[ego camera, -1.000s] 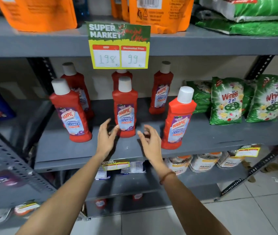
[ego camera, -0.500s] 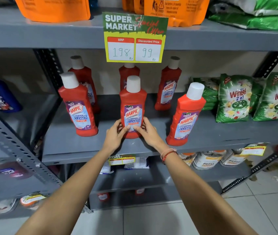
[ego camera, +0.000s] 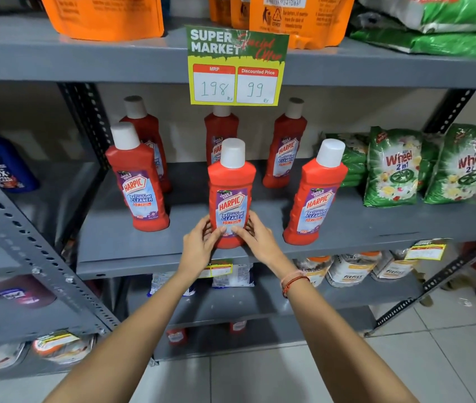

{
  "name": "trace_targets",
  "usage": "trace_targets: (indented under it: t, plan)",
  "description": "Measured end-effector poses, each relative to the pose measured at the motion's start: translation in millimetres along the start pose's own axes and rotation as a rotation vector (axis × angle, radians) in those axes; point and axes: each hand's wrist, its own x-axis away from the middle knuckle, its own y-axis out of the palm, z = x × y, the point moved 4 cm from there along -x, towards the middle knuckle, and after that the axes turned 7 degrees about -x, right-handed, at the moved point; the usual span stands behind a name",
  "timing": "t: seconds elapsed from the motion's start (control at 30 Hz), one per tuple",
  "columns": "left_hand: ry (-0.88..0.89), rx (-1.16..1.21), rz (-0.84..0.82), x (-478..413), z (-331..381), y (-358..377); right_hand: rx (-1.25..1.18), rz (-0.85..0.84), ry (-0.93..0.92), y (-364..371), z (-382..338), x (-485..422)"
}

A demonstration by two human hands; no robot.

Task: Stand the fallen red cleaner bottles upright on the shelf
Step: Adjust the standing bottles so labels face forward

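Note:
Several red Harpic cleaner bottles with white caps stand upright on the grey shelf (ego camera: 376,225). The front middle bottle (ego camera: 232,181) stands near the shelf's front edge. My left hand (ego camera: 200,245) and my right hand (ego camera: 260,242) clasp its base from either side, thumbs on the label. A front left bottle (ego camera: 136,181) and a front right bottle (ego camera: 315,199) flank it. Three more stand behind: a back left bottle (ego camera: 146,129), a back middle bottle (ego camera: 221,132) partly hidden by the price sign, and a back right bottle (ego camera: 286,144).
A green and yellow price sign (ego camera: 235,65) hangs from the shelf above. Green Wheel detergent packs (ego camera: 393,167) fill the shelf's right end. Orange pouches (ego camera: 103,16) sit on the top shelf. A blue bottle (ego camera: 1,161) stands in the left rack. White jars (ego camera: 347,269) sit below.
Both hands moved in from open and apart in front of the shelf and closed around the base of the front middle bottle. The view has shifted closer.

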Motion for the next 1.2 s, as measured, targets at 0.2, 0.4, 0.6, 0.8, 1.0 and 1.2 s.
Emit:
trace_targets:
  t: [0.2, 0.4, 0.6, 0.8, 1.0, 1.2]
  plan:
    - [-0.037, 0.061, 0.018, 3.9, -0.1, -1.6, -0.017, 0.073, 0.017, 7.3, 7.5, 13.3]
    - [-0.111, 0.058, 0.158, 15.0, -21.5, -32.3, 0.220, 0.521, -0.055, 26.8, 17.6, 51.0]
    - [-0.136, -0.001, 0.393, 19.1, -49.2, -97.1, 0.205, 0.352, -0.238, 86.5, -14.0, 32.4]
    - [-0.178, -0.060, 0.457, 3.6, -68.9, -135.2, 0.269, 0.038, -0.107, 136.1, -30.4, -25.2]
    - [-0.167, -0.064, 0.135, -30.7, -82.1, -150.6, 0.257, -0.111, -0.041, 158.3, -44.1, -75.7]
    - [-0.174, 0.033, 0.061, -34.6, -84.2, -152.7, 0.239, -0.081, -0.009, 165.3, -42.5, -82.6]
